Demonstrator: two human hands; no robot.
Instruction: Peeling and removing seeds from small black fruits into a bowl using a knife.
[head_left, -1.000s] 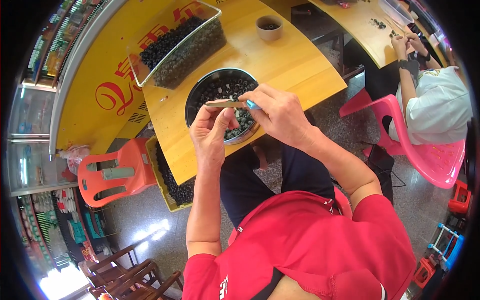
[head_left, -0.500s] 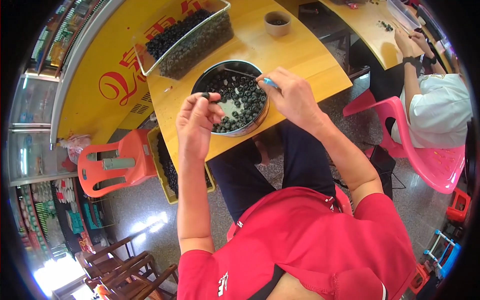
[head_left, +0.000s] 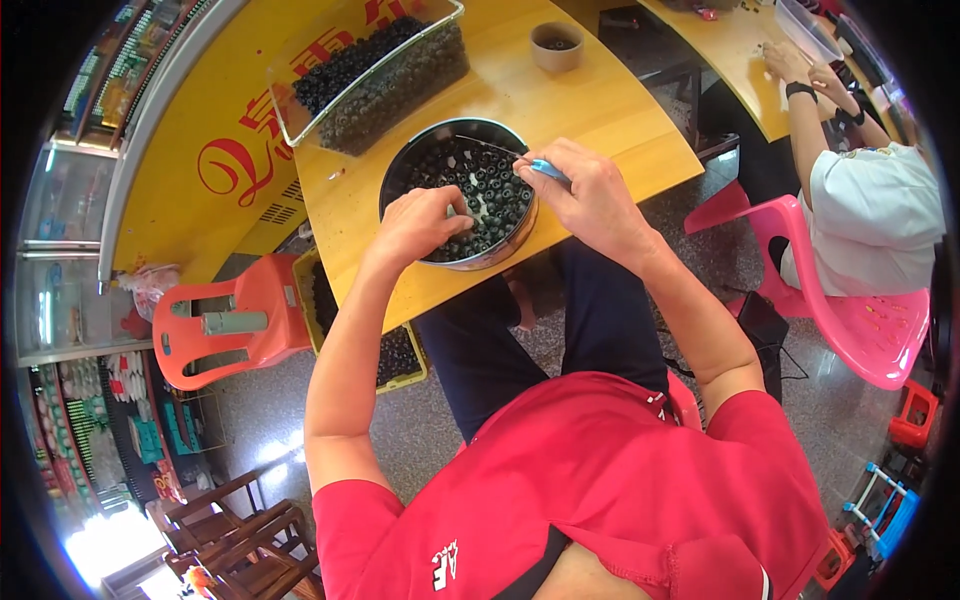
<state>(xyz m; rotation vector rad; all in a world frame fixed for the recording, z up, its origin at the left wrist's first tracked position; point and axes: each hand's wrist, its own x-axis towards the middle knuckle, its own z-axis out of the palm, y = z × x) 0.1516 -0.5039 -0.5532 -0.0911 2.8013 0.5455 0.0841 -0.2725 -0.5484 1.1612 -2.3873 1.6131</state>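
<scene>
On the wooden table a round metal tin (head_left: 518, 250) holds many small, round, dark berry-like pieces (head_left: 505, 200), some with pale centers. My left hand (head_left: 425, 222) reaches over its near left rim, fingers curled down among the pieces; whatever lies between the fingertips is hidden. Above the right side of the tin, my right hand (head_left: 585, 190) is closed round the light blue handle of a thin pointed tool (head_left: 545, 170). The tool's slender shaft points left across the tin.
Behind the tin stands a clear plastic box (head_left: 400, 95) full of dark pieces. A small brown cup (head_left: 556, 48) is at the far side. An orange chair (head_left: 235, 320) and a yellow crate (head_left: 405, 380) stand left; a co-worker (head_left: 865, 215) sits right on a pink chair (head_left: 850, 320).
My left hand has gone from holding a dark piece up at the tin's left to down inside the tin. My right hand stays nearly in place with the tool. The co-worker's hands shifted.
</scene>
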